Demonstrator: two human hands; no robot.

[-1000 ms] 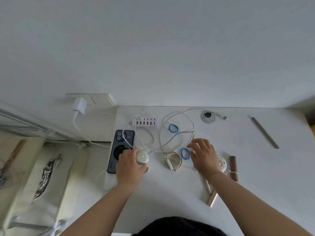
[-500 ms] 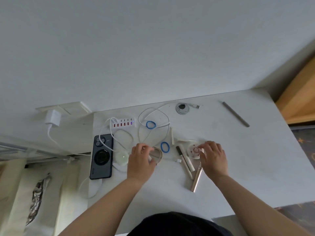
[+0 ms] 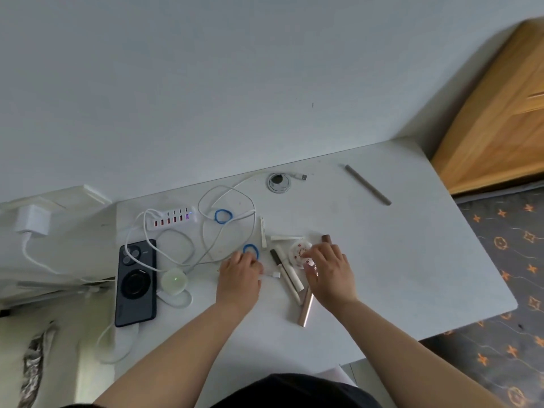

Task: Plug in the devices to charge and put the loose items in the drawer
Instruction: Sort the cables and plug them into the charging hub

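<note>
White desk against a pale wall, viewed from above the seated person; items listed from left to right. A white wall charger sits in a socket off the desk's left edge, its cord running down toward the desk. A dark phone lies face down at the left edge of the desk. Just beside it stands a small round white device showing a green light, with a white cable at its base. Behind these lies a white multi-port charging hub, from which white cables loop across the desk. One blue hair tie rests inside a loop; a second blue hair tie lies at the fingertips of the left hand. The left hand lies palm down with fingers curled; whether its grip holds anything cannot be told. A white cable plug lies just to its right. Next come several pale pens and a rose-gold tube, lying close together. The right hand rests palm down, its fingers bent over a small round patterned case; how firm its grip is cannot be told. A brown tube shows just beyond its fingers. Farther back are a round cable grommet and a grey stylus, well apart from the rest. A wooden cabinet stands at the far right.
</note>
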